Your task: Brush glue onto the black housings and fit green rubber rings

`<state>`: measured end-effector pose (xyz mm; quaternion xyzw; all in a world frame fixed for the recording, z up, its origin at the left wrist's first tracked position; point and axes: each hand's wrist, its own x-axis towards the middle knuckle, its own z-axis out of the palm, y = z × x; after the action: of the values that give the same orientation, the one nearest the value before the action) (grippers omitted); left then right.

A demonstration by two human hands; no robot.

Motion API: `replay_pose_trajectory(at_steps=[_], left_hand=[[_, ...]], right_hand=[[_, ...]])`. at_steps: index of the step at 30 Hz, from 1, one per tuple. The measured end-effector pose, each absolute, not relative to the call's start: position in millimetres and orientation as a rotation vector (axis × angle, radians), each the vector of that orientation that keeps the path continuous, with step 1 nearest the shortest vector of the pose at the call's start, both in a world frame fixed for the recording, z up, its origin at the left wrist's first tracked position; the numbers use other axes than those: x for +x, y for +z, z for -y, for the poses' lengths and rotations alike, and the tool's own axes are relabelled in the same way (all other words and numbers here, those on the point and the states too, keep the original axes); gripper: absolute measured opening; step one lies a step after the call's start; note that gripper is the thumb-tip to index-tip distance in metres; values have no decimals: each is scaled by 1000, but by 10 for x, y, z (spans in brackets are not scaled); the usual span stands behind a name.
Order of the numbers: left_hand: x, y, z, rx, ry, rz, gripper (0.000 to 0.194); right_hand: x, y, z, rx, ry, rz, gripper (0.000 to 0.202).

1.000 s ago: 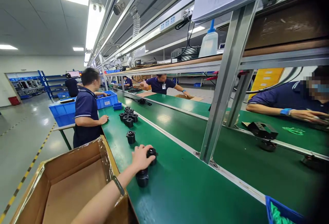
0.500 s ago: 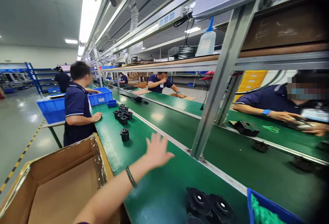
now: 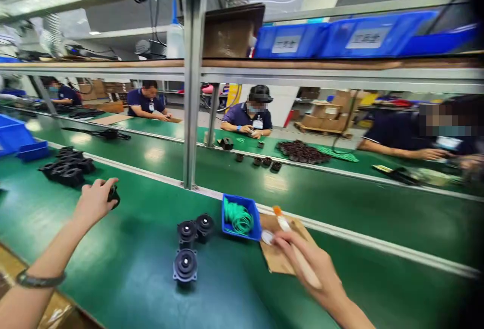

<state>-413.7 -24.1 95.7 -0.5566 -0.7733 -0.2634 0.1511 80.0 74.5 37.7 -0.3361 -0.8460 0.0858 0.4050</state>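
Since the earlier frame, the view is swung rightward and the left hand [image 3: 93,203], spread and bare then, is curled, fingers half bent, round a squat black plastic-looking part [image 3: 114,196] above the green surface [image 3: 143,223]. From the orange-bristled, pale-handled brush [image 3: 305,268] gripped in the right hand [image 3: 319,268], long axis eleven-to-five, the part lies at nine o'clock. White labels [image 3: 365,38] on blue plastic bins [image 3: 338,48], blurred, seemingly read 工具盒.

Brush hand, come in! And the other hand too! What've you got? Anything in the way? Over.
Right hand gripping brush. Left hand gripping black part. Between them: three more black parts, blue tray of green loops.
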Motion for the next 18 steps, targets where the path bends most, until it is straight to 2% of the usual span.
replay_pose_trajectory(at_steps=[4, 9, 12, 16, 18], left_hand=[[-2996, 1074, 156, -2086, -698, 1947, 45], [-1549, 553, 301, -2639, -701, 1780, 56], [-1295, 149, 326, -2670, -743, 1922, 77], [-1393, -80, 369, -2642, -1128, 2190, 105], [-1443, -106, 407, -2597, -1322, 2325, 108]], right_hand=[[501, 319, -1195, -943, 209, 2372, 9], [200, 132, -1455, -888, 234, 2493, 24], [185, 96, -1482, -862, 283, 2488, 26], [322, 199, -1467, -901, 348, 2338, 17], [405, 291, -1386, -938, 378, 2226, 10]])
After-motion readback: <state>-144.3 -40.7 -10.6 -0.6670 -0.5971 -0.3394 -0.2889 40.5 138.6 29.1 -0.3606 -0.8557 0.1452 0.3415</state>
